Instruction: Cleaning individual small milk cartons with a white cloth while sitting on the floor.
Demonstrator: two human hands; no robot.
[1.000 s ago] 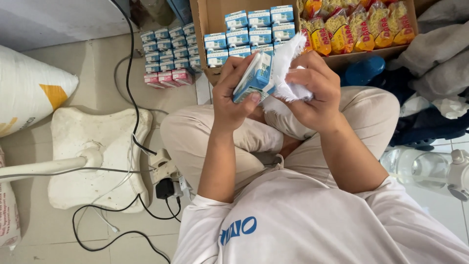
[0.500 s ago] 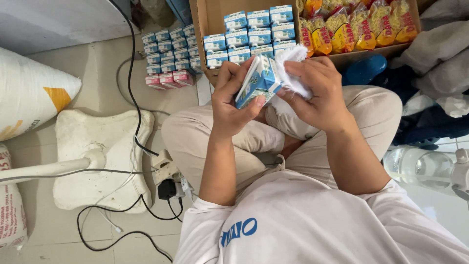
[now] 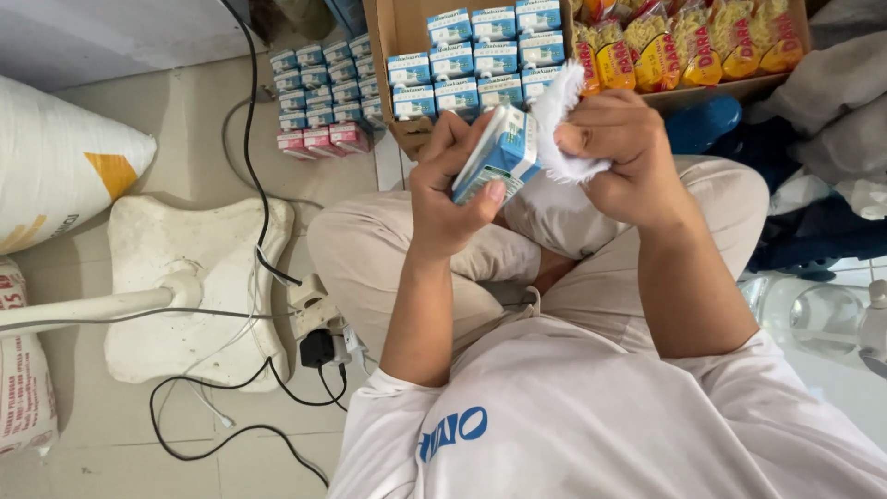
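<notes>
I sit cross-legged on the floor. My left hand (image 3: 453,189) grips a small blue and white drink carton (image 3: 501,152), tilted, thumb across its front. My right hand (image 3: 621,152) is closed around a white cloth (image 3: 554,111) pressed against the carton's right side. Just beyond my hands stands a cardboard box (image 3: 393,37) holding rows of matching blue cartons (image 3: 476,60).
Yellow noodle packets (image 3: 702,42) fill the box's right part. More small cartons (image 3: 323,88), some pink, are stacked on the floor at left. A white fan base (image 3: 185,286), a power strip with black cables (image 3: 319,319), a white sack (image 3: 55,162) and clear bottles (image 3: 822,319) surround me.
Both hands have shifted slightly with the carton, and the cloth has moved along the carton's right side. Nothing was let go.
</notes>
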